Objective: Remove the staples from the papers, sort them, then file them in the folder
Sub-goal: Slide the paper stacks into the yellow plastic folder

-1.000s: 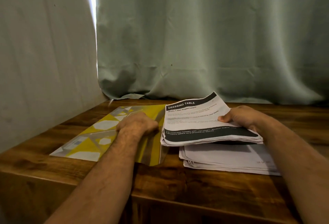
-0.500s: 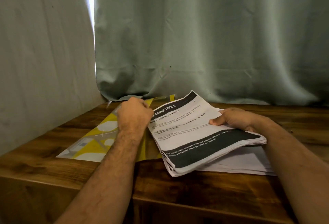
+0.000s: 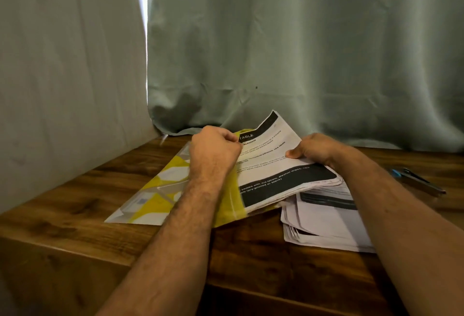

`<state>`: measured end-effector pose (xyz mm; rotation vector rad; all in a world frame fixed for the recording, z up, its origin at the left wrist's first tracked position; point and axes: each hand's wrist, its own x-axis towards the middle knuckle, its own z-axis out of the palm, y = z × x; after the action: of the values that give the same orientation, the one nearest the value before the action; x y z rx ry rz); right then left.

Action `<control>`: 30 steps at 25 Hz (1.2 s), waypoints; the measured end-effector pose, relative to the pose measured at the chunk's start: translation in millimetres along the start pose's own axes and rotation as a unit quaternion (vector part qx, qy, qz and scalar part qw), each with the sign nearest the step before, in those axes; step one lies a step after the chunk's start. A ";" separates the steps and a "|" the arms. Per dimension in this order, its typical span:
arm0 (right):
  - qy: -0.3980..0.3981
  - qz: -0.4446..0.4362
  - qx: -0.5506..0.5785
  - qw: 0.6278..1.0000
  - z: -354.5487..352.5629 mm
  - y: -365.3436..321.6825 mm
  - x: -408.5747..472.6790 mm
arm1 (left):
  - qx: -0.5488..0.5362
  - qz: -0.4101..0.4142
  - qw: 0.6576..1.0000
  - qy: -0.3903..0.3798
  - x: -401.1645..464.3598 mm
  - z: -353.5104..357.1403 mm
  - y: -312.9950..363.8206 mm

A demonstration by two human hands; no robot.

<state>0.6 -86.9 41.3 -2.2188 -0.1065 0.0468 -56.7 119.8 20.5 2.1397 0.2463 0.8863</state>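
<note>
left hand [image 3: 213, 151] hides sheaf [image 3: 281, 170] heading, body text illegible, tool [image 3: 416, 180] blurred

A home desk corner: a dark wooden table [image 3: 75, 205] stands against grey-green curtains [image 3: 326, 52] with daylight at their gap; printed papers [image 3: 276, 167], a yellow folder [image 3: 160, 190] and a pen-like tool [image 3: 416, 181] suggest household paperwork.

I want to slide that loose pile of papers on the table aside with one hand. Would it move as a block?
Probably not. The pile is already fanned, its edges stepped, so a push would likely shear the top sheets. They look thin and floppy. The wood table looks smooth, so the bottom sheets may slide easily.
</note>
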 end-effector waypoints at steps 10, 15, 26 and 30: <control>0.035 0.005 -0.013 0.999 27.3 -13.5 -7.9 | -0.078 -0.009 0.992 0.097 -7.8 -13.4 11.3; -0.008 -0.003 0.113 0.994 61.4 -23.0 -11.6 | 0.006 0.020 0.998 0.058 -18.4 -5.0 17.5; -0.009 -0.030 0.149 0.988 71.4 -24.8 -24.2 | 0.009 0.079 0.992 0.095 -24.2 -9.2 24.7; 0.017 -0.036 0.103 0.994 76.2 -25.7 -21.9 | 0.027 0.066 0.994 0.081 -21.3 -9.8 22.7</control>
<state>-28.2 -13.1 15.6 -2.0068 -0.1548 -0.0192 -81.4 101.1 30.6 2.1550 0.2128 1.1441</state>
